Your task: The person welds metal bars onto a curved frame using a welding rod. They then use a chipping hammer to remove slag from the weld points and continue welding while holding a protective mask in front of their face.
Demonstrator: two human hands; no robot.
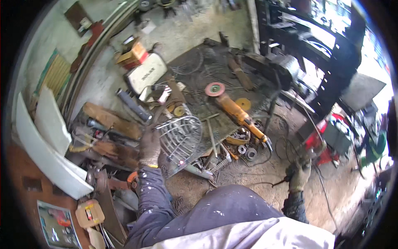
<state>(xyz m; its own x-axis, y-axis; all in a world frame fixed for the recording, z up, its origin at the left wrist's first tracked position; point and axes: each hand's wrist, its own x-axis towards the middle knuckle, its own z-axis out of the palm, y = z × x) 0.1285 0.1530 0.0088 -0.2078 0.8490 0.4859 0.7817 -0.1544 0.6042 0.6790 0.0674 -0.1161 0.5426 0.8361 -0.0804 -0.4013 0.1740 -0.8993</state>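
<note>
My left hand (150, 146), in a grey-brown work glove, is closed at the left edge of a curved metal wire cage (181, 139). The cage leans over the front of a dark metal work surface (195, 74). Off to the right, above the floor, my right hand (299, 174) is gloved too and closed around a dark object. Blur hides what that object is; a dark cable or rod seems to run from it. An orange angle grinder (238, 111) with a pinkish disc (215, 89) lies on the work surface, beyond the cage.
A yellow disc (243, 103) and several metal rings (251, 154) are near the grinder. Wooden blocks (112, 120) and white panels (47, 145) crowd the left. A white case (146, 74) stands behind. Cables, a red machine (327, 141) and a dark metal frame (306, 54) occupy the right.
</note>
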